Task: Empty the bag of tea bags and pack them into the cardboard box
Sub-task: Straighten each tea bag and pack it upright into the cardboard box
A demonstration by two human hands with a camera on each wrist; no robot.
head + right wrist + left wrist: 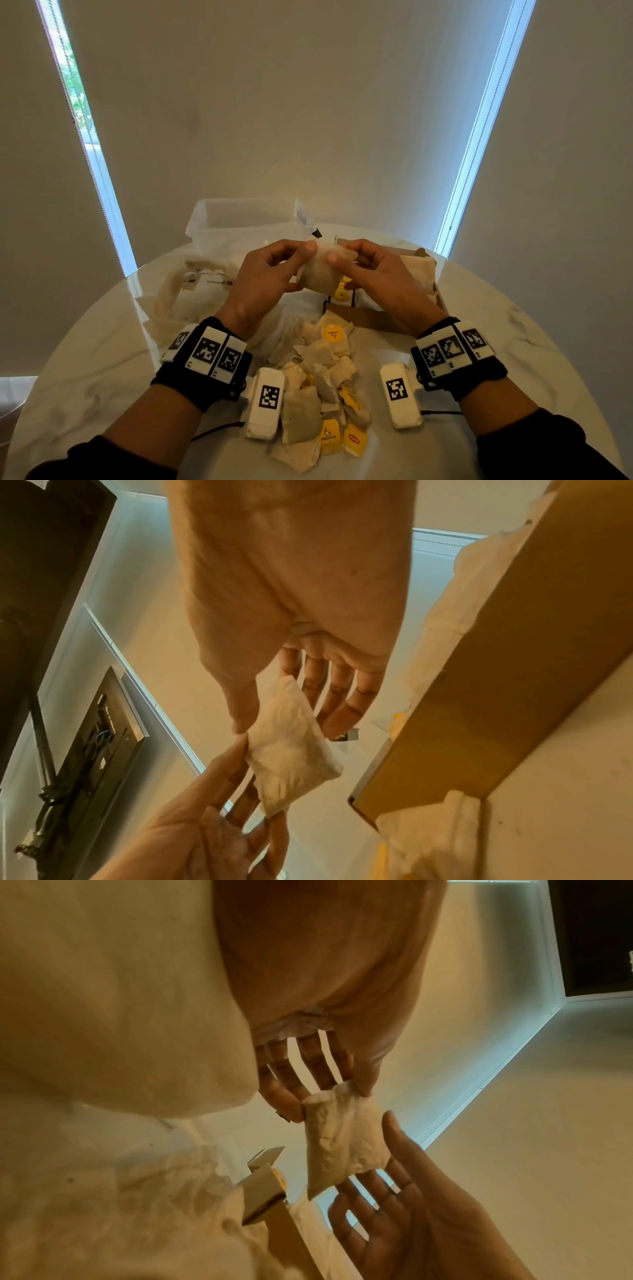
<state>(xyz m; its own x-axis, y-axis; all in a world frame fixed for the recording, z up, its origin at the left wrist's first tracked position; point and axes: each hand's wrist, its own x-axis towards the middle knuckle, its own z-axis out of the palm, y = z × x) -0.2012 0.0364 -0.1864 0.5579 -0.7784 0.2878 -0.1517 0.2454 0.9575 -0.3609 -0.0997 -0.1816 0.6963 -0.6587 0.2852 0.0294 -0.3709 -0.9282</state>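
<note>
Tea bag (pixel 320 270) pinched by both hands, left (pixel 265 274) and right (pixel 371 274), above the cardboard box (pixel 376 318), likely flattened for packing; loose pile (pixel 325 383) below on counter (pixel 102 359)

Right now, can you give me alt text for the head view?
Both hands, left and right, hold one tea bag above a white table. Loose tea bags lie piled below, an open cardboard box behind them.

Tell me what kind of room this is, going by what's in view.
Probably a home dining or living area, not a factory. A round marble-look table stands before tall windows with drawn roller blinds, and the right wrist view shows what looks like a wall-mounted TV.
</note>
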